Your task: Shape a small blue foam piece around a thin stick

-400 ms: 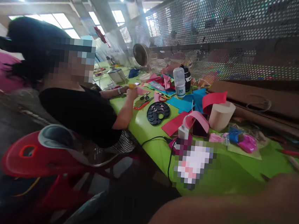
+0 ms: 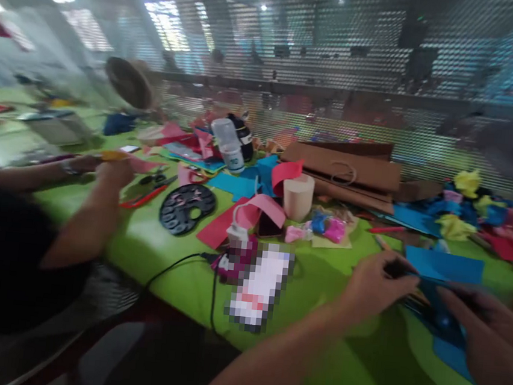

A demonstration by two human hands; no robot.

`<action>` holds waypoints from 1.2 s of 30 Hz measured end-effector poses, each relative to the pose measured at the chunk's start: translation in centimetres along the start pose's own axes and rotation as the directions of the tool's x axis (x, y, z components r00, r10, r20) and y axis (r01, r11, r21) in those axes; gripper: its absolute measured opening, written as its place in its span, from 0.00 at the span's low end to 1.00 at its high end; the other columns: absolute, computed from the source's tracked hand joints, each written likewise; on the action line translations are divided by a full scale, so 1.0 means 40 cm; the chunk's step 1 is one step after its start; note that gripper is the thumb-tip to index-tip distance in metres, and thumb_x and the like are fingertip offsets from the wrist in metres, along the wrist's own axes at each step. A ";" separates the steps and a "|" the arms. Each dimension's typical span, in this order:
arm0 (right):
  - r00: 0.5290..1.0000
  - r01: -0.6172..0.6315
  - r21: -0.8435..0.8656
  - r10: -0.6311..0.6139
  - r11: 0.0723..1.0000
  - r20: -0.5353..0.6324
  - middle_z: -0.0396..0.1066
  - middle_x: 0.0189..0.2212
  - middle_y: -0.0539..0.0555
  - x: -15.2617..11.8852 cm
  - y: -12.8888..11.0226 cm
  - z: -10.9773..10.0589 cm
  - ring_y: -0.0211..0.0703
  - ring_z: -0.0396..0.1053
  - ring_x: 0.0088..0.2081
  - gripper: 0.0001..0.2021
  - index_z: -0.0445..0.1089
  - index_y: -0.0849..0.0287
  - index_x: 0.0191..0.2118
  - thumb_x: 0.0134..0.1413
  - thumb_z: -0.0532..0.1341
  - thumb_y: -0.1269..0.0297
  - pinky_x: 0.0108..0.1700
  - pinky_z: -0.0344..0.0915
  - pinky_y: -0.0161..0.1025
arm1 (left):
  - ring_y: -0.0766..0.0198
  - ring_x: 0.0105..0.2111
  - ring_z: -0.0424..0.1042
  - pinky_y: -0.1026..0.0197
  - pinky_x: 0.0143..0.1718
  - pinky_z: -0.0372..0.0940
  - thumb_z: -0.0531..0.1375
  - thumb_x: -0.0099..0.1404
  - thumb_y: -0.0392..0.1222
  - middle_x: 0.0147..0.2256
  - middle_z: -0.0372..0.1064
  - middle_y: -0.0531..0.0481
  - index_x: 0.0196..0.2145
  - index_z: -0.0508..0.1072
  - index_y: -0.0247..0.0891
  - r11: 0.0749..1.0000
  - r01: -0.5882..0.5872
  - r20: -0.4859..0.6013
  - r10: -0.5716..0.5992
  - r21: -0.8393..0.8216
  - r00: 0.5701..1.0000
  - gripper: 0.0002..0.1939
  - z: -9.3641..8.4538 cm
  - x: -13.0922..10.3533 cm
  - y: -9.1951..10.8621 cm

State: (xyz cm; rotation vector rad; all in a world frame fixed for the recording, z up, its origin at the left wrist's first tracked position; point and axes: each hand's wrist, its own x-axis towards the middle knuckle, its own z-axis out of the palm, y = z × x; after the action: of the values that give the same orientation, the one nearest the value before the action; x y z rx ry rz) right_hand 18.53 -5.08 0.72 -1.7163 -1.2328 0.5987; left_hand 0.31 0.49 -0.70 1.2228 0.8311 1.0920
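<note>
My left hand is over the green table at the right, its thumb and fingers pinched at the edge of a dark blue piece of paper. From the other side my right hand grips the same piece, though blur and shadow hide its fingertips in part. Behind the hands lies a flat blue paper sheet. Another blue piece shows beneath my right hand.
A phone, charger, paper roll and black palette tray lie leftward. A bottle and brown cardboard stand behind, crumpled paper far right. A co-worker's arms work at left.
My view has swung right, so the table's things and the co-worker shift left in it. Both my hands and the blue paper now show; before, only one blurred arm did.
</note>
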 end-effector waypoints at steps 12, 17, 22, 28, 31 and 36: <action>0.997 0.043 0.232 -0.056 0.972 0.052 0.73 0.30 0.50 0.009 0.006 0.018 0.45 0.66 0.34 0.16 0.78 0.53 0.34 0.49 0.72 0.46 0.34 0.62 0.39 | 0.66 0.26 0.72 0.63 0.30 0.69 0.68 0.60 0.41 0.27 0.69 0.54 0.34 0.73 0.36 0.987 0.115 0.016 -0.114 -0.117 0.993 0.09 -0.005 0.000 0.008; 0.994 0.070 0.243 -0.087 0.968 0.063 0.71 0.28 0.49 0.007 -0.002 0.022 0.43 0.63 0.31 0.15 0.77 0.53 0.33 0.51 0.71 0.46 0.32 0.60 0.38 | 0.64 0.27 0.74 0.62 0.31 0.69 0.69 0.60 0.43 0.29 0.73 0.52 0.38 0.75 0.36 0.996 0.072 0.045 -0.069 -0.057 0.997 0.12 -0.007 -0.002 0.010; 0.993 0.065 0.266 -0.088 0.962 0.075 0.72 0.28 0.50 0.007 -0.004 0.021 0.44 0.65 0.32 0.16 0.78 0.54 0.34 0.51 0.71 0.45 0.33 0.61 0.39 | 0.65 0.26 0.73 0.64 0.30 0.68 0.69 0.60 0.42 0.27 0.72 0.52 0.36 0.75 0.35 0.997 0.058 0.029 -0.057 -0.041 0.998 0.10 -0.006 0.000 0.014; 0.994 0.053 0.309 -0.080 0.949 0.074 0.74 0.33 0.51 0.010 0.000 0.019 0.46 0.69 0.36 0.17 0.79 0.54 0.36 0.55 0.69 0.45 0.39 0.65 0.40 | 0.68 0.27 0.69 0.66 0.31 0.64 0.68 0.59 0.37 0.27 0.71 0.53 0.33 0.76 0.35 0.998 0.064 -0.024 -0.064 -0.021 0.998 0.05 -0.006 0.004 0.025; 0.993 0.057 0.296 -0.085 0.953 0.083 0.73 0.30 0.50 0.008 -0.001 0.018 0.45 0.68 0.34 0.17 0.80 0.54 0.37 0.53 0.70 0.45 0.36 0.64 0.39 | 0.67 0.27 0.70 0.65 0.31 0.66 0.68 0.59 0.37 0.27 0.71 0.53 0.33 0.76 0.35 0.996 0.084 -0.002 -0.084 -0.043 0.996 0.06 -0.003 0.003 0.025; 0.994 0.085 0.256 -0.101 0.963 0.050 0.70 0.26 0.49 0.002 -0.012 0.016 0.42 0.64 0.30 0.17 0.77 0.55 0.33 0.55 0.69 0.45 0.32 0.60 0.38 | 0.66 0.27 0.71 0.65 0.31 0.66 0.69 0.58 0.38 0.27 0.73 0.52 0.33 0.76 0.35 0.996 0.075 0.013 -0.075 -0.040 0.997 0.06 -0.002 -0.001 0.025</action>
State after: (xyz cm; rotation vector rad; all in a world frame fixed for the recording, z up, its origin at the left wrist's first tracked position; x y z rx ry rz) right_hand 17.83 -4.70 0.86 -1.4282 -1.2170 0.7254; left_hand 0.05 0.47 0.27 1.1545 0.8355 1.0353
